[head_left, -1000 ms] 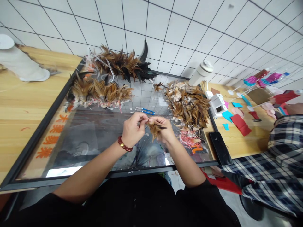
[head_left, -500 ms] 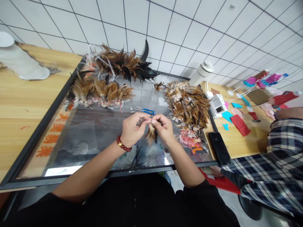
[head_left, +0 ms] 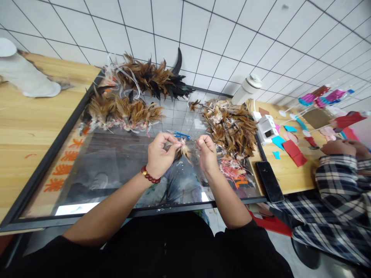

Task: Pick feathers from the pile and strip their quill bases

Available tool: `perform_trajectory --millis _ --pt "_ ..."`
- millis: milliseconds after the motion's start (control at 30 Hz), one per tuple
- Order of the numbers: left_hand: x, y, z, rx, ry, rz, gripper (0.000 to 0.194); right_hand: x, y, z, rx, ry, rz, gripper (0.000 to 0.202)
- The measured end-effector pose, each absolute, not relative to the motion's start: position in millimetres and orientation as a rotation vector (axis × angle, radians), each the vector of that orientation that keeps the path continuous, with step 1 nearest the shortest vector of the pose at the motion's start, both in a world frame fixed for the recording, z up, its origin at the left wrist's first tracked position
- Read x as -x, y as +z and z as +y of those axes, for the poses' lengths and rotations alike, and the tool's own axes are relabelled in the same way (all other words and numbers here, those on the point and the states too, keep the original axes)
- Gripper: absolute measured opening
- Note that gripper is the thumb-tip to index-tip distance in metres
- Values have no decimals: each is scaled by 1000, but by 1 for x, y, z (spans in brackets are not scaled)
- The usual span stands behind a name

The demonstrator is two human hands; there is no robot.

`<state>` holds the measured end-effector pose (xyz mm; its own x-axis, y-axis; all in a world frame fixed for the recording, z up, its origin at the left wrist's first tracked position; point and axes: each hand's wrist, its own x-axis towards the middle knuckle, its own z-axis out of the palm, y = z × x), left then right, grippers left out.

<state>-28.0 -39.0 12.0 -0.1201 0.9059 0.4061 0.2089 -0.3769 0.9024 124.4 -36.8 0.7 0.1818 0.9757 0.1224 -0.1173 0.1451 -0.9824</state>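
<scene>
Above the glass-topped board [head_left: 127,154], my left hand [head_left: 162,154] pinches a small brown feather bunch [head_left: 183,150] by its pale base. A short way to the right, my right hand [head_left: 206,154] is closed, thumb against curled fingers; whether something thin is between them I cannot make out. Just beyond the hands lie blue thread snips [head_left: 182,135]. A heap of loose brown feathers [head_left: 232,127] is beside my right hand, with pink and white string scraps [head_left: 232,170] below it. Tied feather bunches [head_left: 124,112] sit in a row at the upper left.
A dark feather garland [head_left: 153,77] lies along the back by the tiled wall. At the right are a white bottle [head_left: 247,88], a white power strip [head_left: 266,129], a black phone [head_left: 269,181], coloured cut pieces and a co-worker's plaid sleeve [head_left: 336,177].
My right hand has moved right, away from the feather bunch, which my left hand keeps. The bunch has turned. The co-worker's hands have come into view at the right.
</scene>
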Motion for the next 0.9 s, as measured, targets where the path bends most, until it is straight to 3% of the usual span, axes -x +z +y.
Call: perform_trajectory --millis 267,333,900 --pt "27 10 -39 -1523 1521 1219 15 -117 17 -52 1146 728 -1519 23" --pt "27 10 -39 -1525 1511 1220 15 -116 19 -54 1138 661 -1604 14" --pt "31 5 -26 -1222 1513 1121 29 -131 -3 -36 1302 885 -1292 24"
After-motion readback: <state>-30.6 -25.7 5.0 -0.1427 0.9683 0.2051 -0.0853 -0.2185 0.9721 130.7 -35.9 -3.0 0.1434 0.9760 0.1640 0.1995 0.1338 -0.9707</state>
